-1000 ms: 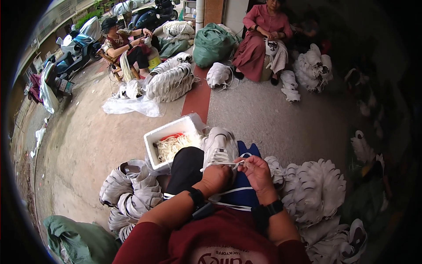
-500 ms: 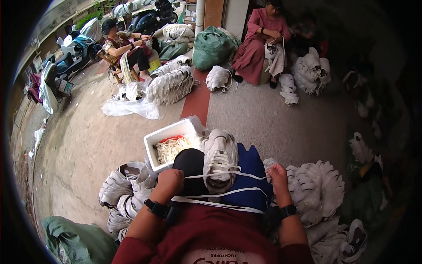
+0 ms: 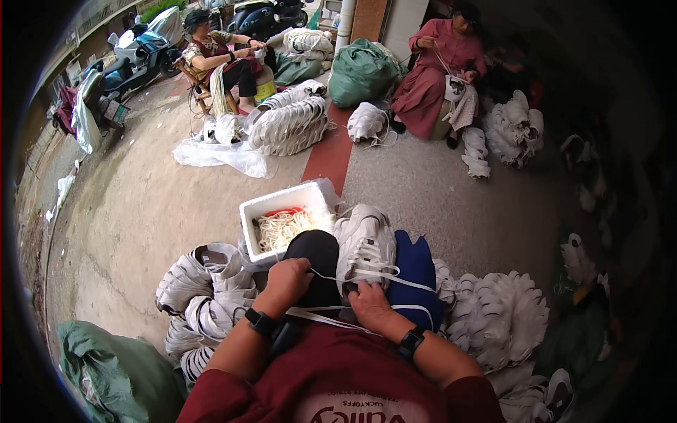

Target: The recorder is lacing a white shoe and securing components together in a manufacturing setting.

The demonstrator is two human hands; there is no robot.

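Observation:
A white lace-up sneaker lies across my lap, toe pointing away, between a black-covered knee and a blue-covered one. Its white shoelace is threaded through the upper eyelets. My left hand is closed beside the sneaker, pinching one lace end drawn out to the left. At the ankle opening, my right hand has its fingers bent down against the collar; what the fingertips grip is hidden. A loose loop of lace trails over the blue cloth and across my lap.
A white foam box of loose laces stands beyond my left knee. Bundled white shoes lie at left and right. A green sack sits lower left. Two seated people, more shoe bundles and parked scooters are farther off.
My right hand has come left from the outstretched lace to the sneaker's opening. The lace on that side has gone slack. My left hand stays closed on its lace end.

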